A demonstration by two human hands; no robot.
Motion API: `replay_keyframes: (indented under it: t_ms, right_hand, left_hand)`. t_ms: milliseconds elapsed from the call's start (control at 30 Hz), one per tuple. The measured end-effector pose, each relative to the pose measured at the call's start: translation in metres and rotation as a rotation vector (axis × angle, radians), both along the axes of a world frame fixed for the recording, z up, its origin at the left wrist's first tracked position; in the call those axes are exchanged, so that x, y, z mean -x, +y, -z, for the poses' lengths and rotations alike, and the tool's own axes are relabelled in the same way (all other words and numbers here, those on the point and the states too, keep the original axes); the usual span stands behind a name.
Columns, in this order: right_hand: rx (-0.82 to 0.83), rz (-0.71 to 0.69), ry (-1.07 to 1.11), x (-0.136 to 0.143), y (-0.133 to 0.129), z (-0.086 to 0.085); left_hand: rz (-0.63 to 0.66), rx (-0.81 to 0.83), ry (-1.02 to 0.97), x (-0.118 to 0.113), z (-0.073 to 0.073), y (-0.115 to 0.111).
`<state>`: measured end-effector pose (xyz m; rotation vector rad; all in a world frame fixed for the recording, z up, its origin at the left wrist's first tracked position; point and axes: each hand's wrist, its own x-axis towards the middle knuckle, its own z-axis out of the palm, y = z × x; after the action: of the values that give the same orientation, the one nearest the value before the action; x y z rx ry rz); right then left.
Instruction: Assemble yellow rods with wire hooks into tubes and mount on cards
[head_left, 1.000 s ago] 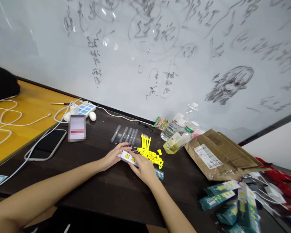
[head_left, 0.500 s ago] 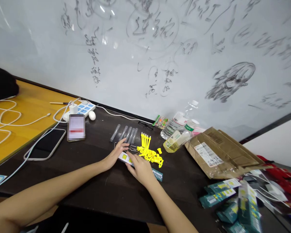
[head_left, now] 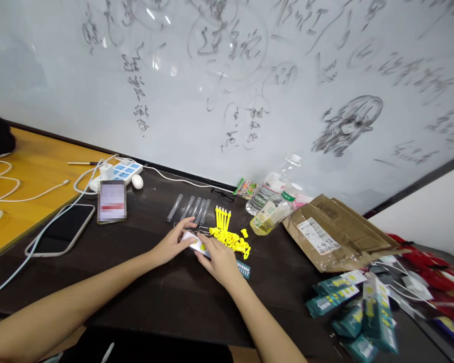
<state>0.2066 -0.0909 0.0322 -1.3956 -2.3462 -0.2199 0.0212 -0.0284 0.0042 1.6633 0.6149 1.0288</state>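
Note:
In the middle of the dark table, my left hand (head_left: 170,247) grips one end of a small white carton (head_left: 197,244) with yellow prints, thumb on its near side. My right hand (head_left: 220,259) closes over the other end. A teal printed end (head_left: 243,268) pokes out past that hand; whether it belongs to the same carton cannot be told. Just beyond the fingers lie thin bent metal wires (head_left: 204,230), partly hidden. Several clear tubes (head_left: 188,207) lie behind my left hand. Yellow plastic rods (head_left: 222,218) and a pile of small yellow pieces (head_left: 232,241) sit beyond my right hand.
Teal cartons (head_left: 378,312) are heaped at the right, near a brown parcel (head_left: 325,237). Bottles (head_left: 272,217) lean by the whiteboard (head_left: 166,101). At left are a phone (head_left: 62,229), another lit phone (head_left: 112,201), a power strip (head_left: 124,171) and a white cable (head_left: 45,237).
The view has swung slightly, so the scene sits further left. My left thumb has come down onto the carton, and the hand grips its end more closely.

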Motion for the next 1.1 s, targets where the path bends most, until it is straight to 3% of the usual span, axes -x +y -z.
replay_keyframes:
  t_ms: [100, 167, 400, 533, 633, 733, 833, 1000, 1100]
  right_hand:
    - [0.014, 0.009, 0.032, -0.001, 0.000, -0.002]
    - [0.039, 0.015, 0.069, -0.003, 0.001, -0.003]
    - [0.273, 0.111, 0.491, -0.021, 0.009, -0.002]
    - [0.508, -0.098, 0.704, -0.025, 0.013, 0.003]
    - [0.641, -0.251, 0.711, -0.021, 0.012, 0.006]
    - [0.679, -0.309, 0.677, -0.016, 0.009, 0.009]
    - [0.596, -0.287, 0.584, -0.010, 0.006, 0.009]
    - [0.170, -0.260, 0.253, -0.004, -0.001, 0.000]
    - [0.031, -0.284, 0.136, -0.002, -0.003, -0.002]
  left_hand:
    - [0.021, 0.087, 0.024, 0.001, -0.001, 0.006]
    - [-0.040, 0.113, -0.016, 0.004, -0.004, 0.010]
    - [-0.511, 0.127, -0.202, 0.026, -0.022, 0.033]
    - [-0.628, 0.172, -0.260, 0.036, -0.022, 0.045]
    - [-0.659, 0.195, -0.310, 0.039, -0.019, 0.049]
    - [-0.677, 0.200, -0.322, 0.040, -0.018, 0.049]
    - [-0.687, 0.202, -0.332, 0.041, -0.018, 0.049]
    - [-0.678, 0.209, -0.300, 0.040, -0.016, 0.048]
    - [-0.634, 0.245, -0.251, 0.037, -0.016, 0.045]
